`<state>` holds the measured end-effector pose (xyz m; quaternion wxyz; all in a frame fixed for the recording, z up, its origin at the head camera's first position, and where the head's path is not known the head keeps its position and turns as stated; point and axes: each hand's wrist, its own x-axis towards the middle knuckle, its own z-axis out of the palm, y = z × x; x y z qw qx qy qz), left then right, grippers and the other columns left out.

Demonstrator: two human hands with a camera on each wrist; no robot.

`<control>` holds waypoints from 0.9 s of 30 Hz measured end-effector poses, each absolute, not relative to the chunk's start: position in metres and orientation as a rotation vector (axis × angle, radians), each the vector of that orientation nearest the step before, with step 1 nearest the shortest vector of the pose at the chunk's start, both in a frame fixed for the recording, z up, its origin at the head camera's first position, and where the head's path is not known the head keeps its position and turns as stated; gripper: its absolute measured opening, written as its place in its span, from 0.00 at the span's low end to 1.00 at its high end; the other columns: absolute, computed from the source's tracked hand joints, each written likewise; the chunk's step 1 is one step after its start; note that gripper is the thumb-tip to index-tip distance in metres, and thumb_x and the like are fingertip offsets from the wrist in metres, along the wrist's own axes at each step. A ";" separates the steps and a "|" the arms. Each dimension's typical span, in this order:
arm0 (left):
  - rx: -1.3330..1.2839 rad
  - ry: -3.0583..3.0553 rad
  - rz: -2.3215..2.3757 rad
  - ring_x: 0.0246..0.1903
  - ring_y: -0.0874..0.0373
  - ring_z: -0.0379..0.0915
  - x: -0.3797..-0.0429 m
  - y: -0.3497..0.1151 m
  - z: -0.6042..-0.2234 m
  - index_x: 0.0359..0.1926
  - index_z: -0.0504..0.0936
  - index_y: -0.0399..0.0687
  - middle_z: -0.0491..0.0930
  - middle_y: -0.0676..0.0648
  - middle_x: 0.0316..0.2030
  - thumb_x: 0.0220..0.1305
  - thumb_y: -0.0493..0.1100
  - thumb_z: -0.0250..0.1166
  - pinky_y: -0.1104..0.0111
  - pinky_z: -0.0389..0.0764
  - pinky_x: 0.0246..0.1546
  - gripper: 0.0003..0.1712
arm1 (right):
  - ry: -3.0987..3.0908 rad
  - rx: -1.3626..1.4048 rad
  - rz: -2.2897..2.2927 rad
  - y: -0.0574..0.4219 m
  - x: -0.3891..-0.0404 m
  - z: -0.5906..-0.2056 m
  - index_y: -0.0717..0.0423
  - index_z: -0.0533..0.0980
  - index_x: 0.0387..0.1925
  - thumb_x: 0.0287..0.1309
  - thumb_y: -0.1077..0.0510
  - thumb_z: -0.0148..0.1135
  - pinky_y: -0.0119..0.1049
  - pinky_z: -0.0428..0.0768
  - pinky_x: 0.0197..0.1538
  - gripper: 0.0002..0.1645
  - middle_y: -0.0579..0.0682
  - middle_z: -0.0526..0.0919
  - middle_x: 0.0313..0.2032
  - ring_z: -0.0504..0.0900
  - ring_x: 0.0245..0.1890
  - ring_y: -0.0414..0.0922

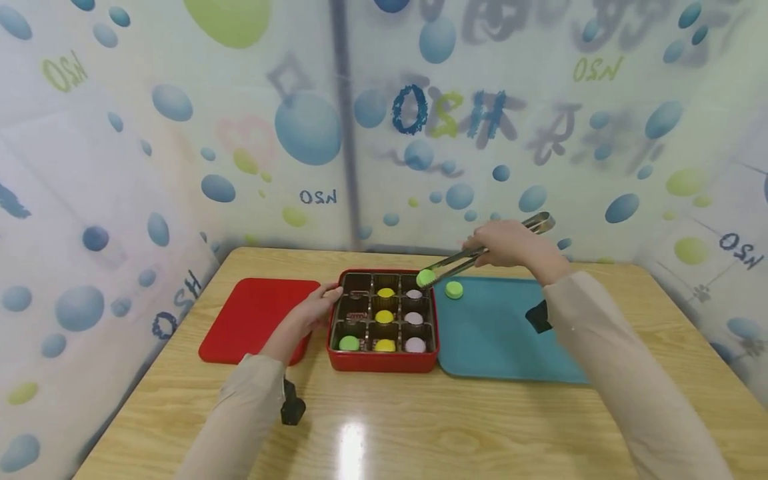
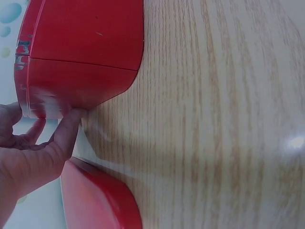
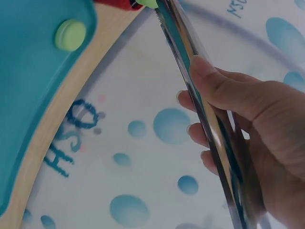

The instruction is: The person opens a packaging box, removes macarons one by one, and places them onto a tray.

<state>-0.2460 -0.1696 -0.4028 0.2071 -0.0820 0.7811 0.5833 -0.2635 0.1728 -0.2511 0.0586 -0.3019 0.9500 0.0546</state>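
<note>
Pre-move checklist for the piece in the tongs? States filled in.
1. Silver metal tongs in right hand: ok.
2. Light-green round piece pinched by tongs: ok.
3. Red nine-compartment box held by left hand: ok.
4. Vacant slots: ok; back-left compartment and middle-left compartment hold no piece.
5. Piece above one: not ok; it's at the box's back-right corner.
6. Pinch firmness: cannot tell.

Holds a round light-green piece (image 1: 425, 278) in silver metal tongs (image 1: 459, 268) with the right hand (image 1: 505, 242) at a square red box's (image 1: 384, 362) far-right corner.
</note>
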 end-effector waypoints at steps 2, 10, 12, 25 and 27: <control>-0.228 2.177 1.618 0.65 0.40 0.50 -0.246 -0.170 -0.403 0.71 0.44 0.51 0.54 0.36 0.65 0.70 0.55 0.42 0.46 0.64 0.59 0.34 | 2.884 -0.891 0.156 0.181 -0.262 -0.251 0.54 0.75 0.53 0.53 0.57 0.64 0.40 0.76 0.33 0.24 0.55 0.80 0.46 0.79 0.39 0.50; -0.232 2.176 1.611 0.66 0.40 0.49 -0.246 -0.170 -0.401 0.71 0.45 0.51 0.55 0.36 0.65 0.70 0.56 0.43 0.46 0.64 0.59 0.34 | 2.906 -0.826 0.205 0.213 -0.261 -0.259 0.56 0.76 0.52 0.52 0.57 0.64 0.44 0.77 0.35 0.23 0.56 0.80 0.43 0.79 0.39 0.52; -0.229 2.174 1.618 0.65 0.40 0.50 -0.246 -0.170 -0.401 0.71 0.45 0.51 0.56 0.36 0.64 0.70 0.55 0.42 0.45 0.64 0.59 0.33 | 2.905 -0.807 0.208 0.219 -0.261 -0.261 0.57 0.76 0.52 0.52 0.57 0.64 0.45 0.77 0.36 0.23 0.57 0.80 0.44 0.79 0.39 0.53; -0.230 2.173 1.626 0.65 0.41 0.52 -0.246 -0.171 -0.402 0.71 0.44 0.52 0.57 0.36 0.64 0.70 0.56 0.42 0.46 0.65 0.58 0.33 | 2.845 -0.669 0.210 0.256 -0.268 -0.280 0.58 0.77 0.50 0.52 0.58 0.63 0.53 0.76 0.41 0.21 0.61 0.80 0.46 0.77 0.45 0.60; -0.233 2.174 1.624 0.65 0.41 0.51 -0.246 -0.170 -0.402 0.71 0.45 0.52 0.57 0.36 0.64 0.70 0.56 0.42 0.46 0.64 0.58 0.33 | 2.838 -0.667 0.213 0.260 -0.268 -0.282 0.58 0.77 0.49 0.52 0.58 0.63 0.54 0.76 0.41 0.21 0.62 0.80 0.46 0.77 0.45 0.60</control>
